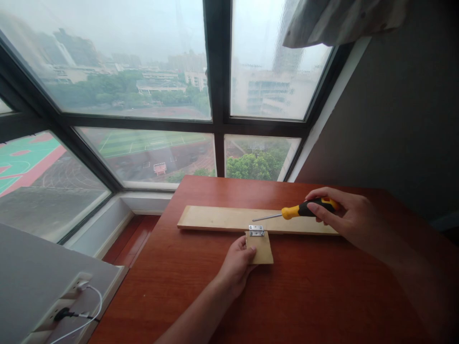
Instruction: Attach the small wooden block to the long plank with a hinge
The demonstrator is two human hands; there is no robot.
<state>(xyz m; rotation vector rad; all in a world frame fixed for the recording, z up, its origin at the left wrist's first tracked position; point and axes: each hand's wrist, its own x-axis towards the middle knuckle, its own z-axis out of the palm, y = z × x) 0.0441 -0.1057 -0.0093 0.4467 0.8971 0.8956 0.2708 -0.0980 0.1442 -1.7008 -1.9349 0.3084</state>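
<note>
My left hand (238, 265) grips a small square wooden board (261, 251) by its left side, thumb on top. A silver metal hinge (256, 230) lies along the far edge of that board, at the near edge of a long pale wooden plank (222, 219). My right hand (346, 212) is closed around the yellow and black handle of a screwdriver (301, 209). Its shaft points left, and the tip is just above the hinge, apparently not touching it. The right hand and the handle cover part of the plank's right end.
The plank rests across a reddish-brown table (172, 296). Large windows (143, 95) with dark frames stand beyond the table's far edge. At lower left, a wall socket strip (68, 303) holds a white cable (98, 298) and a black plug (61, 314). A curtain (340, 21) hangs at upper right.
</note>
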